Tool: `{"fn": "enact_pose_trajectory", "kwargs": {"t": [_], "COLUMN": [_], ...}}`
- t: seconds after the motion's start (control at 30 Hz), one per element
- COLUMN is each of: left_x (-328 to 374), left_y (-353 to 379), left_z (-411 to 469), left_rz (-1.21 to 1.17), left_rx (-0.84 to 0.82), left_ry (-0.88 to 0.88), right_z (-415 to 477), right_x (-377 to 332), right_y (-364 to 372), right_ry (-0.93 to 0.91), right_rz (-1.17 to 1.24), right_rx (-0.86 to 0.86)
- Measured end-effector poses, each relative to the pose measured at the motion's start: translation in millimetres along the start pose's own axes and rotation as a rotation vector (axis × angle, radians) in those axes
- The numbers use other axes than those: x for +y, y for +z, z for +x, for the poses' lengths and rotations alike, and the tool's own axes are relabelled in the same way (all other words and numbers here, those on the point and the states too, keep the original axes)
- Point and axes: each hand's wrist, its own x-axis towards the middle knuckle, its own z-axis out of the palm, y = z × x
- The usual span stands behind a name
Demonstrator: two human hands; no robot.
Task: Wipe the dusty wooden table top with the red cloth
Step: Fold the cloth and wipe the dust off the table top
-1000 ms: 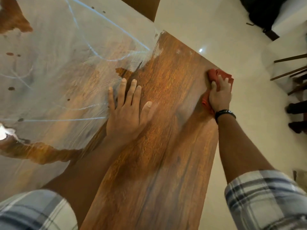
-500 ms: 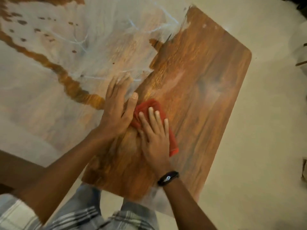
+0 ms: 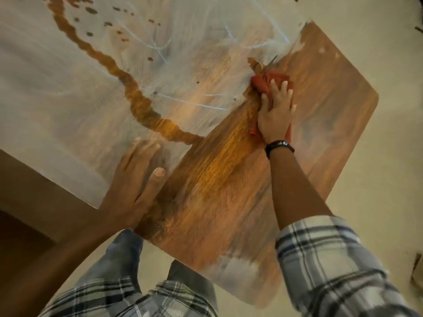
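Note:
The wooden table top (image 3: 320,124) shows bare brown grain on its right half, while pale grey dust covers the left and far part (image 3: 68,88), crossed by a wavy wiped streak. The red cloth (image 3: 266,82) lies bunched at the border between dust and clean wood. My right hand (image 3: 275,110) presses flat on the cloth with straight fingers, a dark band on its wrist. My left hand (image 3: 135,177) rests flat on the table near its front edge, fingers straight and blurred.
Pale floor (image 3: 389,179) surrounds the table's rounded right corner. My jeans-clad legs (image 3: 123,261) stand against the near edge. A dusty patch (image 3: 240,271) remains near the front right edge. A dark brown surface (image 3: 23,236) lies at lower left.
My right hand slid the cloth from the table's right edge to beside my left hand, then pushed it away up the dust border. My left hand stayed flat on the table.

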Motion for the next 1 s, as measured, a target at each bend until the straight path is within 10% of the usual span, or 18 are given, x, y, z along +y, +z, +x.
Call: {"fn": "enact_pose_trajectory", "kwargs": {"t": [0.63,1.0], "left_x": [-26.0,-36.1], "left_y": [-21.9,-32.1], "left_z": [-18.7,-33.9], "left_rz": [0.128,0.176], "left_rx": [0.142,0.14], "left_ry": [-0.001,-0.022], "right_z": [-229.0,-10.5], "right_x": [-63.0,-56.0], "right_y": [49.3,26.5], "right_ry": [-0.631,-0.125], "right_rz": [-0.234,-0.246], "right_rx": [-0.349,-0.171]}}
